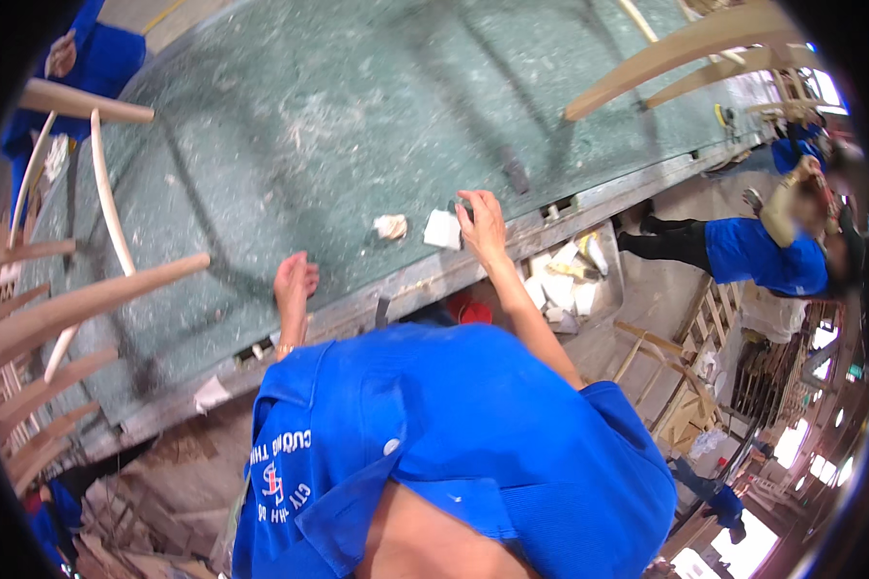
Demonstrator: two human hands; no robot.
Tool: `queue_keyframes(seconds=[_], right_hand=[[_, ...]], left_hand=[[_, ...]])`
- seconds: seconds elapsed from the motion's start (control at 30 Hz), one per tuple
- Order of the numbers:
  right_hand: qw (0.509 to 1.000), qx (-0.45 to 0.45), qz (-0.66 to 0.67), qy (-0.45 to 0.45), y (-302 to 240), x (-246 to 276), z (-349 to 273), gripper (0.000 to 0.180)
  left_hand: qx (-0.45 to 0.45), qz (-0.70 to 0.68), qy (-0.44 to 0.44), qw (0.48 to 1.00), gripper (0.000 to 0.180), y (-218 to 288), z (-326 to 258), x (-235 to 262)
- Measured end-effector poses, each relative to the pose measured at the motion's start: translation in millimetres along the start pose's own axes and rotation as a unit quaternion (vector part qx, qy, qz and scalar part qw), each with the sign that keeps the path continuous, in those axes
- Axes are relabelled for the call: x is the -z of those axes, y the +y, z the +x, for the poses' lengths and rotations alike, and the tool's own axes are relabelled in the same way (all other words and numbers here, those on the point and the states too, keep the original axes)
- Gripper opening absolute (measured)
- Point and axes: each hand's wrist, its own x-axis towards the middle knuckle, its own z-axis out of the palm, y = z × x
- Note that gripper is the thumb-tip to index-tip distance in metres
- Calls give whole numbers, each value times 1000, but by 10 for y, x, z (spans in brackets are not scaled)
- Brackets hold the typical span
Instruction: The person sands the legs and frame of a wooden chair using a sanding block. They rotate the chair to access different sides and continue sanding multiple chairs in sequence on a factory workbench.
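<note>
Over the front edge of a long green worktable (290, 135), my left hand (296, 280) is raised with its fingers loosely bent and apart; nothing shows in it. My right hand (484, 228) hovers at the table's edge, fingers curved and parted, with no object visible in its grasp. Just left of its fingers lies a white folded pad (442, 230), close to or touching them; I cannot tell which. A crumpled whitish piece (390, 227) rests farther left, between my hands. Beyond my right hand sits a dark narrow block (516, 172).
Curved wooden chair parts (106, 299) stand at the left, and a wooden frame (686, 58) at the far right. A bin of white scraps (574, 280) and a red container (471, 309) are below the table edge. Co-workers in blue (763, 256) are at right and far left.
</note>
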Motion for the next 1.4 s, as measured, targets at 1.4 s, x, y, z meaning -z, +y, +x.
queue_keyframes(seconds=[1.4], right_hand=[[781, -68, 557, -274, -2720, -1362, 517, 40]], left_hand=[[-305, 195, 200, 911, 19, 1663, -1374, 2181]])
